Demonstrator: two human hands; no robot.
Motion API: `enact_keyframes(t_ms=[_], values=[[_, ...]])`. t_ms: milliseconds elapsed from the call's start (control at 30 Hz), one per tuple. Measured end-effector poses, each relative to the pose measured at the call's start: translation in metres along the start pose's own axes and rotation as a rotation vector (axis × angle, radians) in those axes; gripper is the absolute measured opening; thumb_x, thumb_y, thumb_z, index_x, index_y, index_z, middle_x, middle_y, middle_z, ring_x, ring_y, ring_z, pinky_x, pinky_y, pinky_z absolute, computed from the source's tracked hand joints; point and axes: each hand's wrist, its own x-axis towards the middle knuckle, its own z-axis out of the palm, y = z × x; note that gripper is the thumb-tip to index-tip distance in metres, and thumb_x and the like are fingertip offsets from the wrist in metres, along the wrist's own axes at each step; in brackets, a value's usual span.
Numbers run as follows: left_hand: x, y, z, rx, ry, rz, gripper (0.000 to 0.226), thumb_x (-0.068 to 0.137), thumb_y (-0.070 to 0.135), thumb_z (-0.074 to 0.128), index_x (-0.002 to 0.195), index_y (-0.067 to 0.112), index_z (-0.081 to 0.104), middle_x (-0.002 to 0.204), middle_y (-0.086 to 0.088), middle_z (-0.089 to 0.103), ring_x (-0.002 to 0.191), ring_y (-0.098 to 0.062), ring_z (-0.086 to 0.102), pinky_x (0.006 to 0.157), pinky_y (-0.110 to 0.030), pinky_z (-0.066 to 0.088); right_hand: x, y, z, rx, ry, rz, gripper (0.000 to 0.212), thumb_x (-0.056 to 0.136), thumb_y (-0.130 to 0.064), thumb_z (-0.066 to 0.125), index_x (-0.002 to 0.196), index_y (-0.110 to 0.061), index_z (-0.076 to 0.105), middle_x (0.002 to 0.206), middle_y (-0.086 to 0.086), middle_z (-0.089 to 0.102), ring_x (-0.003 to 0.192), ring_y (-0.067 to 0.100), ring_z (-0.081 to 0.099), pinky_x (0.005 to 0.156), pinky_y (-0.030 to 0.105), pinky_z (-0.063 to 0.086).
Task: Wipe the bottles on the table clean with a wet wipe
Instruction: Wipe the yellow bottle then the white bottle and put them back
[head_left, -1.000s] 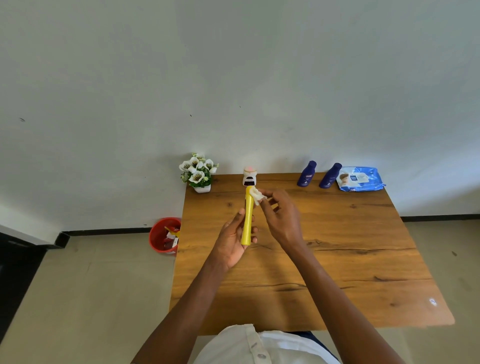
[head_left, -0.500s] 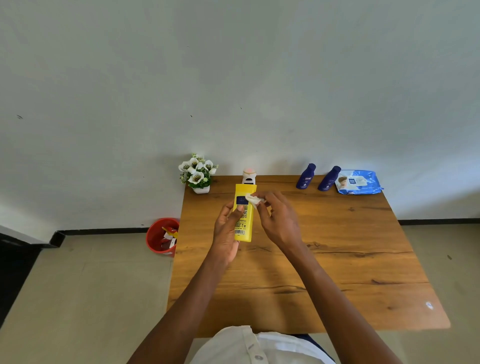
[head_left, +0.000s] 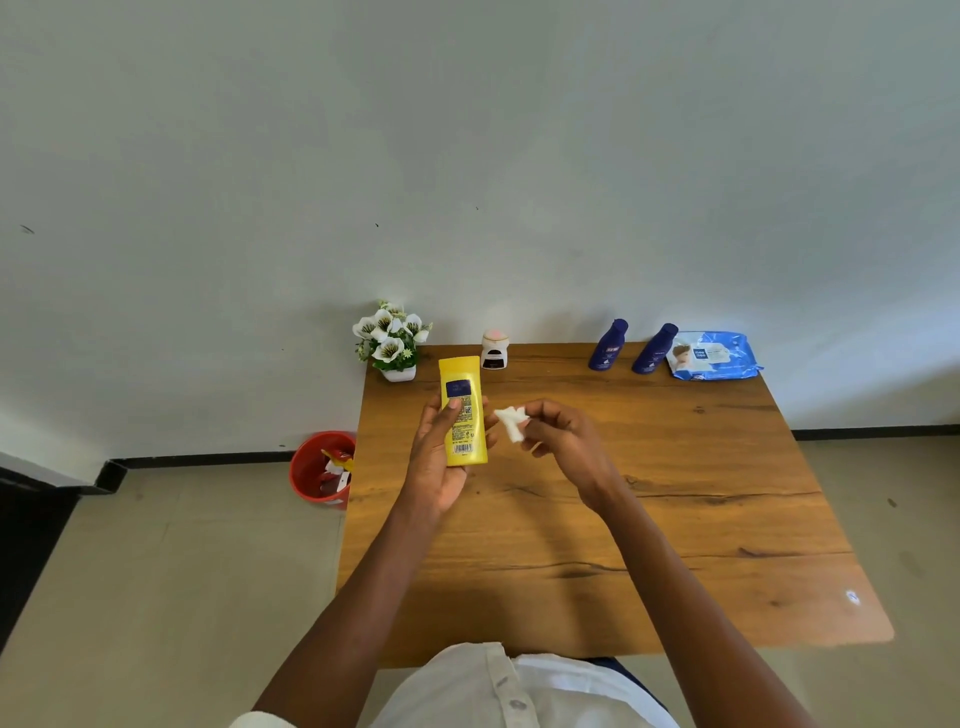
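My left hand (head_left: 436, 457) grips a flat yellow bottle (head_left: 462, 410) above the table's far left part, its printed back label and barcode facing me. My right hand (head_left: 563, 441) pinches a small crumpled white wet wipe (head_left: 511, 422) just right of the bottle, a small gap apart from it. Two dark blue bottles (head_left: 607, 345) (head_left: 653, 349) stand at the table's far edge. A small white bottle with a pink top (head_left: 494, 349) stands at the far edge behind the yellow one.
A blue pack of wet wipes (head_left: 714, 356) lies at the far right corner of the wooden table (head_left: 675, 519). A white flower pot (head_left: 393, 340) stands at the far left corner. A red bin (head_left: 322, 467) with rubbish sits on the floor left of the table.
The yellow bottle has turned from edge-on to its flat back facing me and shifted left. My right hand has drawn the wipe off the bottle to the right.
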Motion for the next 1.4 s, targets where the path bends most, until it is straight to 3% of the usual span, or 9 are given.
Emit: enact_keyframes(t_ms=[100,233,600,767,900,1067,1167,1300,1400], values=[[0.000,-0.001,0.001,-0.007,-0.045,-0.015,0.045,0.095,0.026,0.061,0.137,0.014,0.050,0.126,-0.024,0.065,0.083,-0.028,0.068,0.064,-0.036,0.056,0.003,-0.001,0.003,0.068,0.103,0.021,0.017,0.099,-0.013,0.058,0.106,-0.021,0.071,0.088,0.000,0.071,0.076,0.017,0.061,0.071,0.032,0.048],[-0.001,0.000,0.003,0.077,-0.070,-0.088,0.060,0.100,0.057,0.040,0.139,0.014,0.058,0.128,-0.016,0.067,0.081,-0.019,0.063,0.070,-0.033,0.050,0.005,0.001,0.004,0.140,0.163,0.009,0.018,0.099,-0.015,0.058,0.113,-0.018,0.070,0.093,0.003,0.071,0.076,0.018,0.061,0.070,0.030,0.048],[-0.005,-0.013,0.004,0.144,-0.052,-0.130,0.065,0.096,0.062,0.044,0.141,0.015,0.055,0.120,-0.011,0.069,0.084,-0.020,0.060,0.072,-0.035,0.047,0.012,-0.006,0.008,0.153,0.247,-0.024,0.020,0.101,-0.013,0.055,0.118,-0.015,0.065,0.107,0.006,0.069,0.085,0.014,0.063,0.071,0.027,0.051],[-0.004,-0.014,0.002,0.007,0.013,-0.175,0.065,0.086,0.055,0.067,0.135,0.011,0.060,0.091,-0.001,0.063,0.073,-0.014,0.057,0.063,-0.029,0.049,0.013,-0.009,0.008,0.172,0.241,-0.024,0.018,0.101,-0.013,0.056,0.117,-0.014,0.064,0.104,0.006,0.069,0.079,0.015,0.062,0.069,0.029,0.049],[-0.002,-0.012,0.001,0.039,0.041,-0.198,0.075,0.063,0.045,0.092,0.120,0.007,0.059,0.087,-0.007,0.066,0.069,-0.020,0.067,0.058,-0.032,0.056,0.013,-0.004,0.006,0.181,0.222,0.007,0.021,0.100,-0.013,0.057,0.121,-0.012,0.064,0.102,0.005,0.070,0.076,0.014,0.063,0.067,0.027,0.049],[-0.005,-0.010,0.002,0.028,-0.014,-0.166,0.043,0.089,0.025,0.066,0.129,0.011,0.055,0.111,-0.019,0.072,0.085,-0.031,0.073,0.073,-0.040,0.061,0.010,0.004,-0.002,0.333,0.131,0.053,0.020,0.099,-0.016,0.061,0.117,-0.014,0.069,0.096,-0.001,0.072,0.081,0.015,0.063,0.069,0.030,0.047],[-0.004,-0.008,0.001,0.011,-0.037,-0.190,0.054,0.094,0.036,0.060,0.141,0.010,0.051,0.126,-0.023,0.066,0.097,-0.035,0.071,0.083,-0.043,0.058,0.009,0.008,-0.003,0.171,0.225,-0.007,0.018,0.097,-0.019,0.064,0.113,-0.022,0.072,0.098,-0.008,0.074,0.085,0.006,0.062,0.075,0.030,0.047],[-0.003,-0.009,-0.003,0.031,-0.045,-0.220,0.048,0.100,0.037,0.050,0.139,0.009,0.054,0.130,-0.023,0.064,0.102,-0.033,0.071,0.092,-0.043,0.053,0.007,0.021,-0.009,-0.539,0.438,-0.442,0.021,0.092,-0.015,0.071,0.112,-0.022,0.075,0.104,-0.009,0.071,0.096,0.004,0.056,0.083,0.025,0.041],[-0.001,-0.011,-0.006,0.029,-0.041,-0.237,0.054,0.099,0.036,0.050,0.147,0.009,0.047,0.138,-0.023,0.059,0.108,-0.034,0.067,0.097,-0.045,0.049,0.004,0.023,-0.009,-0.730,0.507,-0.599,0.022,0.089,-0.013,0.074,0.110,-0.019,0.075,0.101,-0.006,0.071,0.094,0.007,0.051,0.080,0.026,0.038]])
